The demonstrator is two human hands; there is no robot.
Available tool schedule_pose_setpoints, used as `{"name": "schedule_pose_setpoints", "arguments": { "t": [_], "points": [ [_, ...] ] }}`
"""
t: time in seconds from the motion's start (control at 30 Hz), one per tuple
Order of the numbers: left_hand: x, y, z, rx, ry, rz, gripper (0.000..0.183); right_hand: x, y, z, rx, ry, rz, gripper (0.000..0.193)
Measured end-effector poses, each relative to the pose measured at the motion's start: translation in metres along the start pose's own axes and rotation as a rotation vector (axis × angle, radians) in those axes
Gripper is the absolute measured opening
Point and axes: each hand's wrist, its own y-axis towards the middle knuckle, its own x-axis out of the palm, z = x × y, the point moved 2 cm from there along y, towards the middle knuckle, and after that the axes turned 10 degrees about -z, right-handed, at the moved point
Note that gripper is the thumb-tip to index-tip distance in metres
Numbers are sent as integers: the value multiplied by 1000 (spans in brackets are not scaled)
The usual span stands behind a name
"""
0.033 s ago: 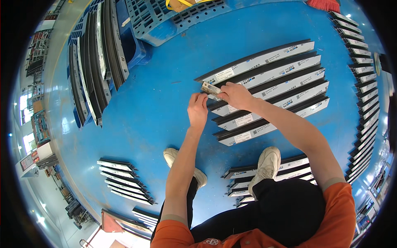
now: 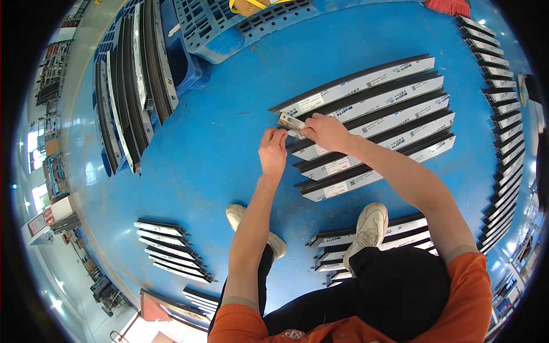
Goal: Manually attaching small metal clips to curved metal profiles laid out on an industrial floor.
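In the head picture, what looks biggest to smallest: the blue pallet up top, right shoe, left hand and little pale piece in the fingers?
1. Blue pallet, partly cut off
2. Right shoe
3. Left hand
4. Pale piece, partly covered

Left grip (image 2: 273,152) beside right grip (image 2: 328,132)

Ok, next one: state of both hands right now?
Left hand: fingers curled in beside the small metal piece; whether it grips anything cannot be told.
Right hand: closed, holding that piece by its near end.
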Motion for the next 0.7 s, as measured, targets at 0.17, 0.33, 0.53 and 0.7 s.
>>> {"name": "schedule_pose_setpoints", "arguments": {
  "t": [0.17, 0.33, 0.53, 0.7],
  "points": [
    [-4, 5, -7, 109, 135, -60, 21, 1, 1, 0, -6, -5, 2, 34],
    [-4, 8, -3, 198, 294, -104, 24, 3, 1, 2, -5, -15, 14, 30],
    [1, 10, -1, 142, 289, -170, 25, 6, 3, 3, -33, -27, 35, 27],
    [0, -3, 3, 72, 117, -59, 21, 4, 1, 3, -29, -22, 43, 28]
  ]
}}
